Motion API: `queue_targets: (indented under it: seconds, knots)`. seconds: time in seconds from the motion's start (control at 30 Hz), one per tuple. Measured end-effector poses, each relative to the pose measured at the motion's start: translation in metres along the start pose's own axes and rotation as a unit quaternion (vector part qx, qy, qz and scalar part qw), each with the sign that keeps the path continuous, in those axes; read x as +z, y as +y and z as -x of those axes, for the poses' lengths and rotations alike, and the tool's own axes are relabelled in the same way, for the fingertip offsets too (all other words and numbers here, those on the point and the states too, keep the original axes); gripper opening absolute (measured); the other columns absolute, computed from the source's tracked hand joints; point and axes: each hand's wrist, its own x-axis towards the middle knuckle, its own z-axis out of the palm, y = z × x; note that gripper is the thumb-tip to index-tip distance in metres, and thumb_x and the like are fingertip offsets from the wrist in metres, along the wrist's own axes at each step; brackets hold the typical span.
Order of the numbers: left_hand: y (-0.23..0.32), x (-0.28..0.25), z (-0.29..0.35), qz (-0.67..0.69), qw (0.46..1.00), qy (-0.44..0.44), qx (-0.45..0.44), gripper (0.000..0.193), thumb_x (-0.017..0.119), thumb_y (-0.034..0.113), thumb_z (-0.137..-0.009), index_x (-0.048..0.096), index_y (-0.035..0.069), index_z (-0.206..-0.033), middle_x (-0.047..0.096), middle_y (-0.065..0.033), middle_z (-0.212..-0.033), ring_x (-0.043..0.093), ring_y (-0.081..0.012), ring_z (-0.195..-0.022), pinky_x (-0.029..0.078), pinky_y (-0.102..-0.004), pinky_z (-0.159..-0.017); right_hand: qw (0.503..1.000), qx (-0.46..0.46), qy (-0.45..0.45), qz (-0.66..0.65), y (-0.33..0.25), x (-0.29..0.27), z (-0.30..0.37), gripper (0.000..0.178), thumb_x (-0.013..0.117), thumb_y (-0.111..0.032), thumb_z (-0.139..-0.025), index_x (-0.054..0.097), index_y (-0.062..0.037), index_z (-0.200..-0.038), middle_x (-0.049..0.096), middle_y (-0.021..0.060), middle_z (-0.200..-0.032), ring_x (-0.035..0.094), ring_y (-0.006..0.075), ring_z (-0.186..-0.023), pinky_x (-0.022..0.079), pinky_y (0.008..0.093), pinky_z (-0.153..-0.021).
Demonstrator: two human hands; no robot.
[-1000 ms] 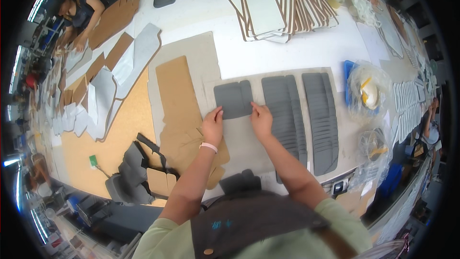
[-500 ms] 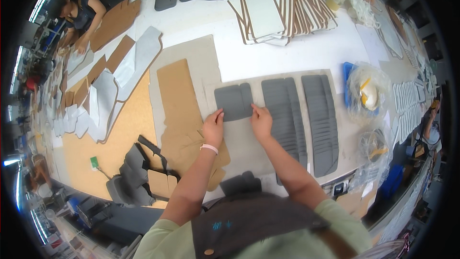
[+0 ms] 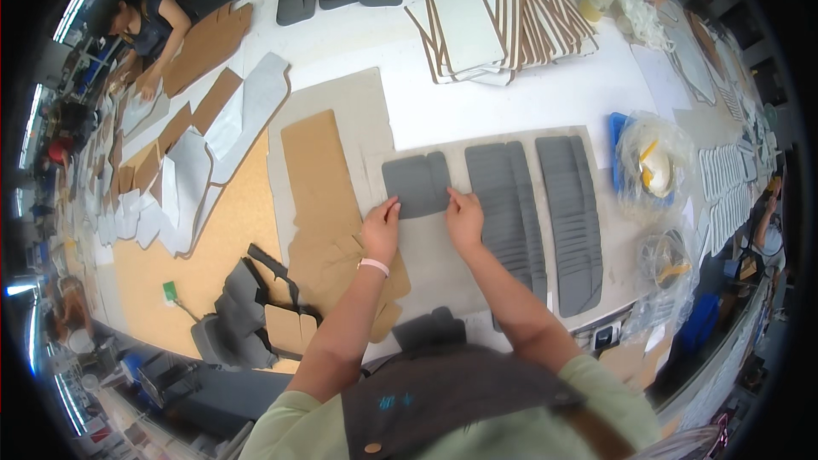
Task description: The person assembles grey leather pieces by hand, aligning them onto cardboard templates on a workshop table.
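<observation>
A small dark grey panel (image 3: 416, 182) lies on a pale grey sheet in front of me, with a seam near its right side. My left hand (image 3: 381, 230) pinches its near left corner between thumb and forefinger; a pink band circles that wrist. At the near right corner, my right hand (image 3: 464, 220) pinches the edge in the same way. Close to the right hand lies a long grey pleated stack (image 3: 504, 204), its layers offset. Beyond it is a second long grey pleated panel (image 3: 569, 221). Left of my left hand is a tan sheet piece (image 3: 317, 166).
Black and grey pieces (image 3: 239, 311) lie at the near left. White, brown-edged panels (image 3: 473, 21) are stacked at the far side. Plastic-lined bowls (image 3: 656, 169) stand on the right. Co-workers (image 3: 158, 30) work at the far left and far right.
</observation>
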Motion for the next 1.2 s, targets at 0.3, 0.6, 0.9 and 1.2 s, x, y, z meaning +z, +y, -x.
queue_targets:
  seconds: [0.3, 0.6, 0.9, 1.2]
  knots:
    - [-0.005, 0.0, 0.002, 0.005, 1.0, 0.002, 0.002, 0.025, 0.06, 0.024, -0.092, 0.069, 0.008, -0.109, 0.066, -0.0164, -0.092, 0.062, -0.0297, -0.082, 0.049, -0.0368, -0.077, 0.997, -0.05, 0.001, 0.065, -0.002, -0.002, 0.006, 0.026, 0.058, -0.006, -0.086, 0.07, -0.0088, -0.11, 0.056, 0.012, -0.095, 0.059, 0.0277, -0.079, 0.05, 0.0362, -0.073]
    - [-0.019, -0.076, 0.051, -0.039, 0.999, -0.02, 0.022, 0.062, 0.076, 0.022, -0.079, 0.048, 0.003, -0.131, 0.058, -0.0187, -0.106, 0.058, -0.0331, -0.098, 0.048, -0.0376, -0.084, 0.982, -0.115, -0.131, 0.07, -0.004, -0.034, 0.06, 0.038, 0.062, -0.008, -0.083, 0.059, -0.0024, -0.12, 0.054, 0.0178, -0.107, 0.058, 0.0331, -0.092, 0.048, 0.0398, -0.08]
    - [-0.032, -0.086, 0.13, -0.342, 0.94, 0.004, -0.004, 0.1, 0.086, 0.029, -0.059, 0.035, 0.012, -0.143, 0.034, -0.0264, -0.139, 0.04, -0.0437, -0.12, 0.035, -0.051, -0.099, 0.901, -0.271, -0.29, 0.176, -0.009, -0.068, 0.166, 0.048, 0.069, -0.017, -0.079, 0.056, -0.0043, -0.123, 0.051, 0.02, -0.121, 0.047, 0.0378, -0.114, 0.04, 0.0472, -0.094]
    - [-0.075, -0.099, 0.124, -0.392, 0.919, 0.032, -0.015, 0.065, 0.066, 0.025, -0.075, 0.046, 0.015, -0.136, 0.056, -0.0166, -0.114, 0.054, -0.0352, -0.105, 0.035, -0.0555, -0.09, 0.854, -0.269, -0.328, 0.303, 0.0, -0.081, 0.193, 0.073, 0.081, -0.021, -0.067, 0.048, -0.0095, -0.131, 0.048, 0.0186, -0.12, 0.049, 0.0368, -0.111, 0.042, 0.0488, -0.09]
